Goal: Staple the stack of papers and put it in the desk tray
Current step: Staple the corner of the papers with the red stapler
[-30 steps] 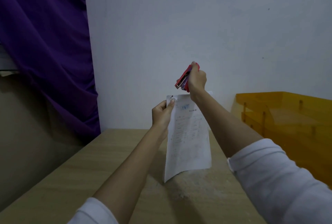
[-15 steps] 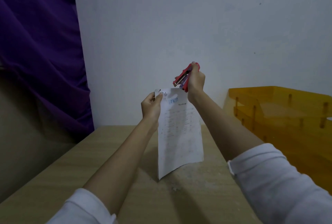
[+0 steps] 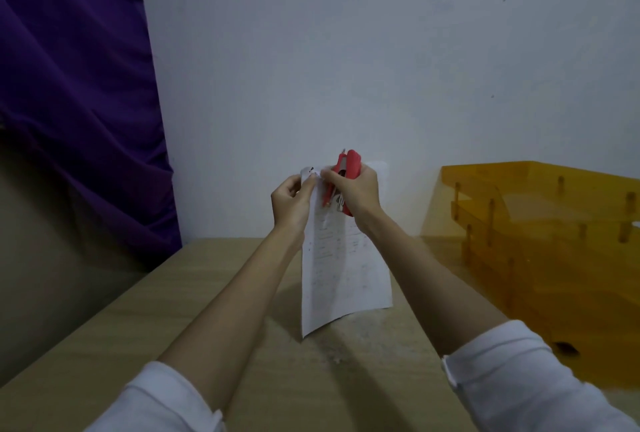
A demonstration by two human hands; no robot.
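A white stack of papers (image 3: 341,272) with faint print hangs upright in the air above the wooden desk. My left hand (image 3: 290,204) pinches its top left corner. My right hand (image 3: 356,192) grips a red stapler (image 3: 348,168), held against the top of the papers beside my left fingers. The stapler's lower part is hidden behind my palm. The orange translucent desk tray (image 3: 540,223), with stacked tiers, stands on the desk at the right.
The wooden desk (image 3: 221,345) runs from the white wall toward me, with its left edge dropping off. A purple curtain (image 3: 76,85) hangs at the left. A small dark object (image 3: 566,347) lies by the tray's base.
My right hand has brought the stapler down from above the papers onto their top left corner, next to my left hand. The papers have stayed upright.
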